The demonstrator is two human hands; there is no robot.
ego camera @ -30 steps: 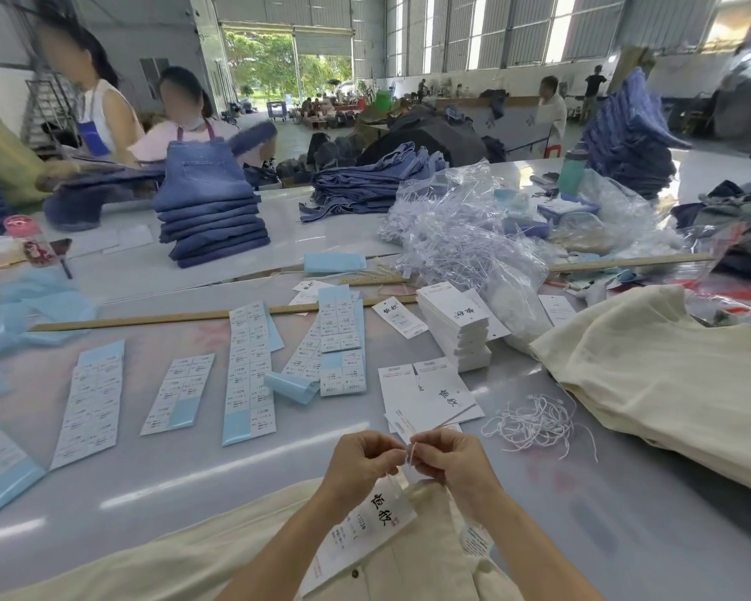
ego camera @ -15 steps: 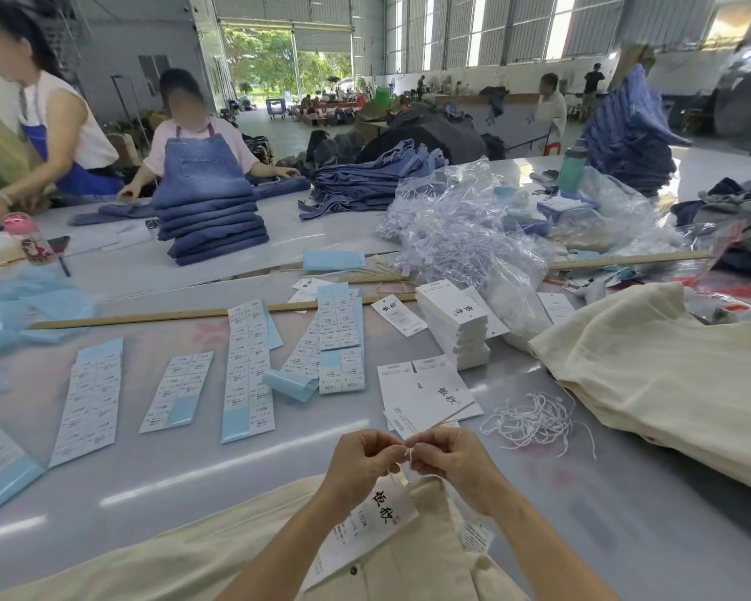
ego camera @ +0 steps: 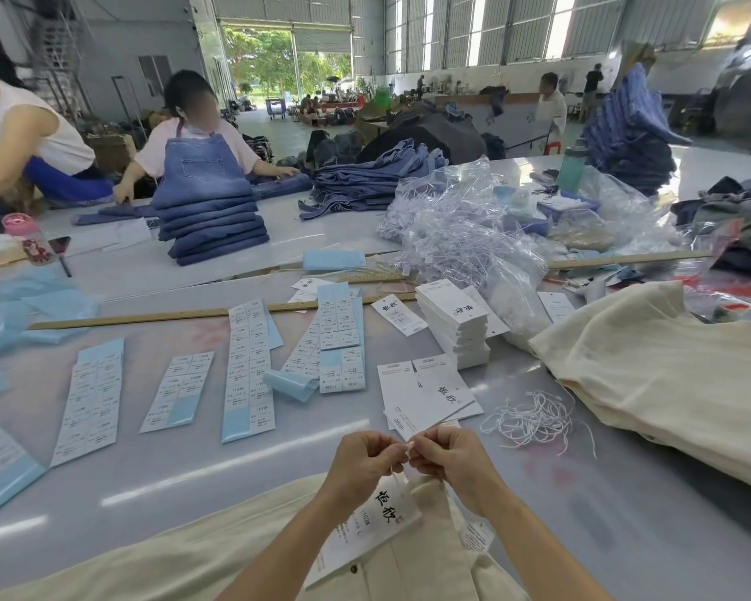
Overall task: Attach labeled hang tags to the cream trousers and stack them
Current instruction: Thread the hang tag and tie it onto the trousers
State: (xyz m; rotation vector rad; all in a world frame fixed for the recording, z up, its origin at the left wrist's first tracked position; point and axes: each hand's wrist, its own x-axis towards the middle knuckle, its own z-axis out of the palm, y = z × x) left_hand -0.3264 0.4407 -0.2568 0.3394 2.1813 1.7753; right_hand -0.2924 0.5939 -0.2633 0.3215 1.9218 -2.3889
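Note:
Cream trousers (ego camera: 183, 561) lie along the table's near edge under my arms. A white hang tag (ego camera: 365, 529) with black characters rests on their waistband, hanging from a thin white string. My left hand (ego camera: 363, 459) and my right hand (ego camera: 449, 455) meet fingertip to fingertip above the tag, both pinching that string. A stack of cream trousers (ego camera: 673, 383) sits at the right. Loose white strings (ego camera: 534, 420) lie beside it. A stack of blank hang tags (ego camera: 454, 323) and a few loose tags (ego camera: 426, 394) lie just beyond my hands.
Sticker label sheets (ego camera: 248, 370) on blue backing spread across the left of the table. A wooden ruler (ego camera: 148, 317) runs across behind them. Clear plastic bags (ego camera: 473, 240) pile at the centre back. Folded denim stacks (ego camera: 213, 223) and two seated workers are at the far left.
My hands stay together on the string, with only small finger movement. The hang tag has shifted slightly on the waistband. The workers at the far left have moved.

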